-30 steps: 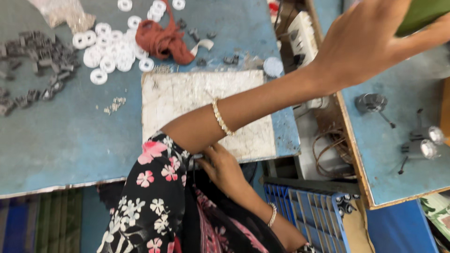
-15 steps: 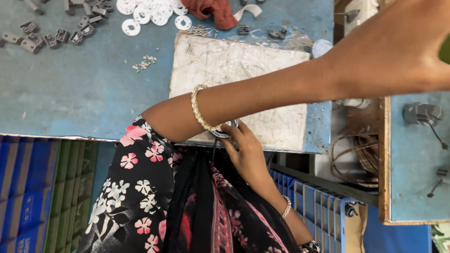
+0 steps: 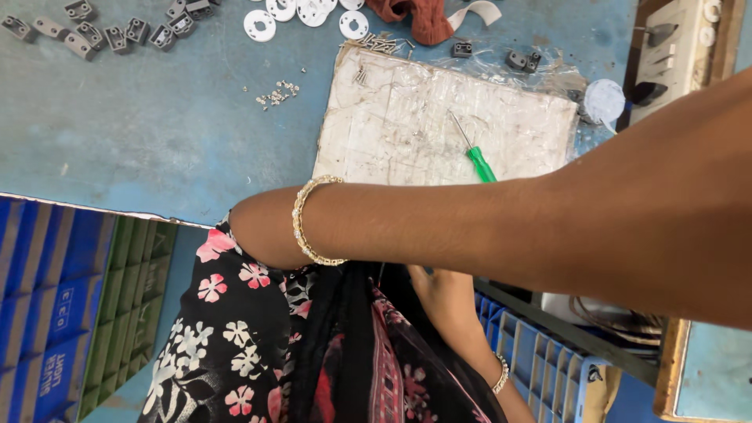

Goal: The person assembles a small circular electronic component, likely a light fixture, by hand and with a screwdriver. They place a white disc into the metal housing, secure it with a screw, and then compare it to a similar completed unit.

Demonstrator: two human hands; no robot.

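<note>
My left forearm (image 3: pixel 470 227) crosses the whole view, from the elbow near my flowered dress out past the right edge. A gold bangle (image 3: pixel 317 221) sits close to the elbow. The left hand itself is out of frame. My right hand (image 3: pixel 445 294) lies below that forearm by the table's front edge. Its fingers are hidden, and a bracelet shows at the wrist. A green-handled screwdriver (image 3: pixel 478 160) rests on a worn white board (image 3: pixel 407 117) on the blue table (image 3: pixel 157 141), just beyond the forearm.
White rings (image 3: pixel 258 23), grey moulded parts (image 3: pixel 94 35), tiny screws (image 3: pixel 276 94) and a rust-red cloth (image 3: pixel 415 19) lie at the table's far side. A switch panel (image 3: pixel 681 47) stands at the top right. Blue (image 3: pixel 47 298) and green crates (image 3: pixel 125 313) stand left, and another blue crate (image 3: pixel 540 368) lower right.
My left hand, seen at the upper right holding something green, has gone out of frame. The view has closed in. My right hand has dropped under the forearm.
</note>
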